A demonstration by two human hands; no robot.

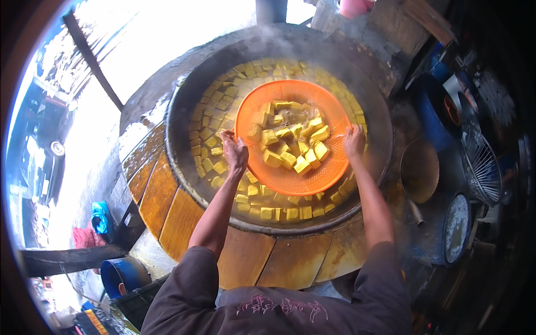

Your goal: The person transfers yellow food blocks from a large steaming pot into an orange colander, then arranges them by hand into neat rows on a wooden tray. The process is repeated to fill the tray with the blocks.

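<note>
Between my hands is an orange perforated plastic basket (287, 186), round and wide, over a big steaming vat (177, 162). My left hand (234, 151) is closed on the basket's left rim, and my right hand (354, 140) grips the right rim. Inside the basket lie yellow tofu-like blocks (302, 165), heaped toward the near side, with murky liquid around those farther back. More yellow blocks (267, 213) fill the vat's liquid in rows around the basket. How deep the basket's underside sits in the liquid is hidden.
Wet wooden planks (293, 262) ring the vat's near side. To the right are a long-handled round ladle (420, 170), a wire strainer (481, 164) and a blue drum (455, 229). A blue bucket (124, 277) stands at lower left. Steam blurs the far rim.
</note>
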